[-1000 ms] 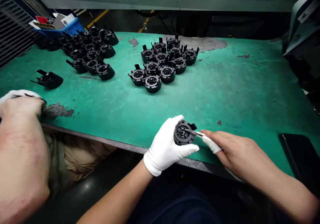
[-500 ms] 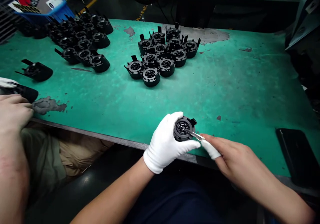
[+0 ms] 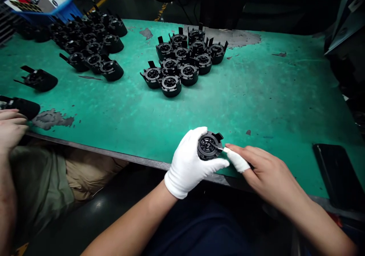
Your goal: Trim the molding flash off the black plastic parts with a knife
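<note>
My left hand (image 3: 188, 162), in a white glove, is closed around a round black plastic housing (image 3: 203, 153) near the table's front edge. The housing's ribbed round face is turned up toward me, and a tab sticks out at its upper right. In my right hand (image 3: 266, 174), with a white cover on the thumb, I pinch slim metal tweezers (image 3: 220, 148). Their tip reaches over the housing's face near its centre; whether it touches, I cannot tell. Ahead on the green table (image 3: 242, 96) stands a group of similar black housings (image 3: 170, 83).
More black housings (image 3: 110, 69) stand at the left, before a blue bin (image 3: 65, 9) of papers. Two single housings lie nearer, and a co-worker's hand (image 3: 13, 128) is beside the closest. A black phone-like object (image 3: 336, 174) lies at the right edge.
The tweezers have tilted and show less of their length, and my right hand has shifted slightly up and left. The co-worker's hand at the left has drawn back from the nearest housing.
</note>
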`<act>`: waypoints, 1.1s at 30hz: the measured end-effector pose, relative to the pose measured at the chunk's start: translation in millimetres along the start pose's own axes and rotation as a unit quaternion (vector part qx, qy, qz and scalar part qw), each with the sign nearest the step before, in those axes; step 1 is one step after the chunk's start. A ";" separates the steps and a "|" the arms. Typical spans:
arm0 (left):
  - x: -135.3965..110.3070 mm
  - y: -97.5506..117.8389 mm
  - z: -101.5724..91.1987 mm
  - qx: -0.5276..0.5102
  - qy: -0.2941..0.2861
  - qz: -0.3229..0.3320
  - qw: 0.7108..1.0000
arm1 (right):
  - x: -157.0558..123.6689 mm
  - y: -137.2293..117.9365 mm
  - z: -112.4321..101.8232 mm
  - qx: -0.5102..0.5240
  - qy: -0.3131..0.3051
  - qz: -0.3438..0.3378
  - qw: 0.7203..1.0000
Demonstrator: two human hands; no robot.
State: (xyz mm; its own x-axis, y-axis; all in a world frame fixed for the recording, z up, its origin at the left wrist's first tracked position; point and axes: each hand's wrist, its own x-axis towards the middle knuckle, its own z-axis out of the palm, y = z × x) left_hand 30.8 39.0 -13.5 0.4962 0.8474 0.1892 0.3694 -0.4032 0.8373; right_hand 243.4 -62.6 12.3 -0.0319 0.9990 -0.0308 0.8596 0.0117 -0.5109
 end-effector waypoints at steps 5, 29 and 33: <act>0.1 -2.1 1.1 -0.003 0.007 0.018 1.000 | 5.6 3.9 1.6 -0.109 0.025 -0.043 0.993; 0.0 0.1 16.4 0.030 0.071 0.058 0.995 | -16.0 2.2 -6.5 -0.077 0.016 -0.028 0.996; -0.8 1.6 18.4 0.044 0.089 0.055 0.994 | -19.9 -5.9 -1.9 -0.173 0.044 0.000 0.984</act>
State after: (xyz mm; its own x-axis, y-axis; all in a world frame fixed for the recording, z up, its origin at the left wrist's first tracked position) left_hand 45.4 31.3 -21.8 0.3940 0.8405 0.3720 0.3919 -0.5197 0.7592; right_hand 239.9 -82.5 17.6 -0.0003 0.9987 0.0505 0.9821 0.0098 -0.1880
